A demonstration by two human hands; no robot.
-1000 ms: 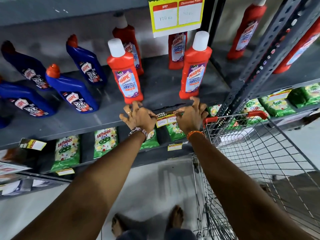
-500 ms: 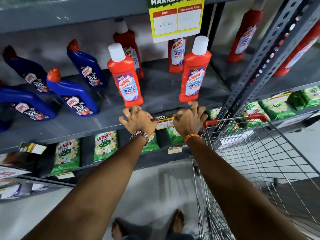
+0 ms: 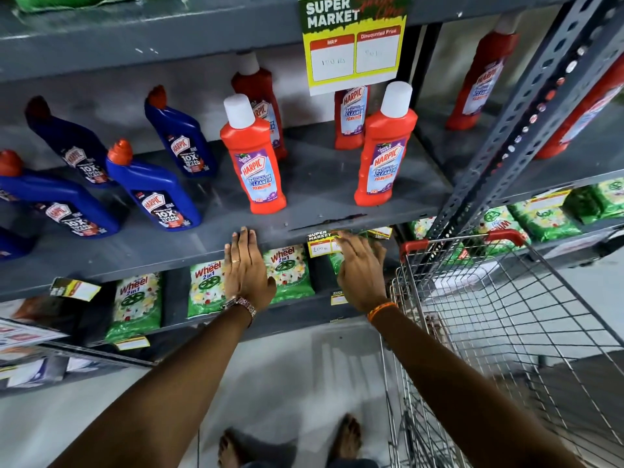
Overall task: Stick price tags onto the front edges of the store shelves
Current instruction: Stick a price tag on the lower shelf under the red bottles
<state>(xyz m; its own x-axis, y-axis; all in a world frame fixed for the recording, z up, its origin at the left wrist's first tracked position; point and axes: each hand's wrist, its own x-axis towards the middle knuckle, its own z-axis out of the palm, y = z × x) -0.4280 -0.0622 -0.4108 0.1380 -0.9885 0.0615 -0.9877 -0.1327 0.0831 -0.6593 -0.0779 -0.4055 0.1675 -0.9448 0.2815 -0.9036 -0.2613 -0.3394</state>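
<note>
Grey shelf edge, price tag, flat hands

Above the matt, scuffed grey metal shelf edge stand glossy red plastic bottles with smooth white caps, on it hangs a paper price tag, below it lie shiny plastic detergent packets, and beside it stands a bare wire-metal cart.

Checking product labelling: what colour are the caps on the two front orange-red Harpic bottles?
White, on both front bottles; clearest in the head view.
</note>
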